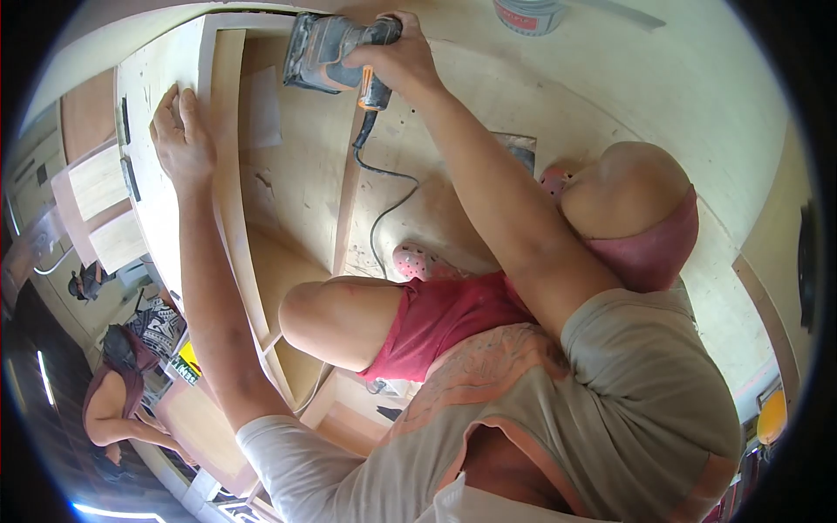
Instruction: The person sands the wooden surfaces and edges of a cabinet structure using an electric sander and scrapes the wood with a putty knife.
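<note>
Sander, one in number, is at 11 o'clock, with my right hand clamped around its dark handle. Going left to right, two dark slots mark the left side of a pale panel at 10 o'clock. At 8 o'clock one co-worker in a dark red top bends forward, an arm reaching down. Beside that person is one yellow item. My left hand lies on the pale panel at 10 o'clock, its fingers a little apart and closed on nothing. Right of it is an open wooden compartment, with one white sheet inside. The tool is above the compartment's upper end; I cannot tell whether its flat pad touches the wood. One dark cord leaves the handle and curves down toward the centre. Two pink shoes show, one at the centre and one at 2 o'clock, with my two bare knees bent. One bucket with a red label is at 1 o'clock, and one orange-yellow object is at 4 o'clock.
</note>
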### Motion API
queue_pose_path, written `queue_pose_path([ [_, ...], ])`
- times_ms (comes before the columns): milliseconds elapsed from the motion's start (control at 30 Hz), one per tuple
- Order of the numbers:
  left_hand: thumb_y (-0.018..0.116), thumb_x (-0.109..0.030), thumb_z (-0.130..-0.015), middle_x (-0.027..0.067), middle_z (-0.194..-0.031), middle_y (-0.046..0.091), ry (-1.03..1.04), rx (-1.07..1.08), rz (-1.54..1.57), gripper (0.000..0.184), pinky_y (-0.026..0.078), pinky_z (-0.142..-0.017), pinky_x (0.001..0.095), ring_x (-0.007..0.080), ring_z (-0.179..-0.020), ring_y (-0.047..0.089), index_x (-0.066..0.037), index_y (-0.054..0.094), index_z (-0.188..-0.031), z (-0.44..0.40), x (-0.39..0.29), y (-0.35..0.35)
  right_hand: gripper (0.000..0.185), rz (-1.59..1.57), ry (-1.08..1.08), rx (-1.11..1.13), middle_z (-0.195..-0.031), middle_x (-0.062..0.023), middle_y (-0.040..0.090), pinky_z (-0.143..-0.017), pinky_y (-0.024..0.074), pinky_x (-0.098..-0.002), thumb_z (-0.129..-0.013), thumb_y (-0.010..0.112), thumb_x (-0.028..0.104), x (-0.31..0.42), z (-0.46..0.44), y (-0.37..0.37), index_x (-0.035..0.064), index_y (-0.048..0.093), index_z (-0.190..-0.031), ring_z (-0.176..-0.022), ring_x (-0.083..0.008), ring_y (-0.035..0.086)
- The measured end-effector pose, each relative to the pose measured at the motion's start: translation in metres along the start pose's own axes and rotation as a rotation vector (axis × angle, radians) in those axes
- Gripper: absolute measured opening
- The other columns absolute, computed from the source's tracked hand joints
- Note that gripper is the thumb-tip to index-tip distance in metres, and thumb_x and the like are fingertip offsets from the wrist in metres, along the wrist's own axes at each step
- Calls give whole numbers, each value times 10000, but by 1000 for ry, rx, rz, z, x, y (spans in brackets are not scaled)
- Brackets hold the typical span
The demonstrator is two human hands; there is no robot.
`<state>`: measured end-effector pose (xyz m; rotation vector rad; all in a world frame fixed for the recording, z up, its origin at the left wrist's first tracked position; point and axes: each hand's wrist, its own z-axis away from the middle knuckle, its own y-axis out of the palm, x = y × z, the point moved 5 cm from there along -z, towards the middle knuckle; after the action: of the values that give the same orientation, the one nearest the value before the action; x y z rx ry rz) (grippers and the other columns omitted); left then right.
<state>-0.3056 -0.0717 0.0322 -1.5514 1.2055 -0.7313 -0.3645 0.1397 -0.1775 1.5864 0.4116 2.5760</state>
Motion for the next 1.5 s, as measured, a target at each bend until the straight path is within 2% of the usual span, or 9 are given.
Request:
queue_pose_path([
  [533, 489, -439, -918, 211, -1236, 525, -45, 11, 28, 498, 358, -1014, 391, 328, -1190, 474, -64, 573, -1236, -1, -3, -2, 794, 178, -105, 26, -1091, -196, 598, -892, 473, -346, -555, 770, 195, 52, 16, 9, 20, 422, -1247, -1034, -306, 591],
  [733, 698, -174, -812, 138, -921, 627, 344, -327, -221, 194, 470, -782, 382, 256, -892, 566, -6, 639, -890, 33, -35, -25, 825, 324, -167, 92, -1069, -140, 575, -835, 502, -336, -472, 811, 154, 25, 19, 0, 50, 461, -1211, -974, -247, 587],
  [800, 692, -121, -816, 113, -810, 618, -143, 18, 488, 145, 486, -589, 284, 188, -675, 589, 1, 631, -864, 85, -45, 10, 804, 394, -218, 66, -1116, -139, 561, -903, 471, -352, -472, 806, 162, 36, 32, -2, 82, 477, -1201, -1047, -277, 563],
  [833, 693, -182, -835, 114, -818, 647, 11, 143, 404, 214, 507, -630, 302, 220, -685, 621, 1, 657, -939, 110, -39, 40, 800, 393, -246, 98, -1140, -137, 545, -924, 458, -358, -466, 806, 165, 38, 35, -2, 96, 483, -1194, -1079, -288, 546],
  [867, 662, -444, -837, 160, -1059, 638, -246, 608, 376, 537, 493, -805, 372, 267, -932, 622, -15, 608, -1155, 127, -65, 55, 796, 393, -268, 131, -1164, -135, 529, -945, 445, -364, -460, 807, 168, 38, 40, -1, 111, 489, -1188, -1112, -299, 529],
  [933, 528, -717, -783, 178, -1311, 508, -988, 1026, 1180, 878, 374, -979, 456, 311, -1195, 484, -42, 464, -1341, 171, -55, 124, 775, 397, -321, 154, -1165, -131, 505, -925, 459, -380, -477, 794, 137, 43, 44, -3, 136, 487, -1188, -1109, -313, 525],
  [1067, 424, -832, -729, 126, -1392, 429, -1026, 798, 1692, 989, 296, -1024, 483, 310, -1282, 371, -80, 407, -1371, 144, -92, 138, 663, 454, -622, 216, -1135, -133, 507, -896, 466, -409, -530, 759, 85, 56, 52, 1, 150, 523, -1146, -1078, -342, 522],
  [1300, 612, -543, -812, 33, -1132, 615, -944, 434, 2042, 553, 427, -937, 430, 223, -1078, 558, -140, 547, -1185, 119, -114, 142, 602, 524, -865, 299, -1164, -147, 497, -909, 450, -437, -581, 726, 75, 64, 59, 7, 133, 526, -1145, -1078, -373, 504],
  [1500, 652, -397, -779, 60, -1081, 634, -893, 381, 2112, 473, 461, -903, 397, 230, -996, 596, -101, 559, -1136, 102, -111, 144, 681, 519, -621, 135, -1174, -177, 483, -943, 426, -434, -594, 680, 31, 59, 49, 18, 110, 446, -1229, -1141, -387, 439],
])
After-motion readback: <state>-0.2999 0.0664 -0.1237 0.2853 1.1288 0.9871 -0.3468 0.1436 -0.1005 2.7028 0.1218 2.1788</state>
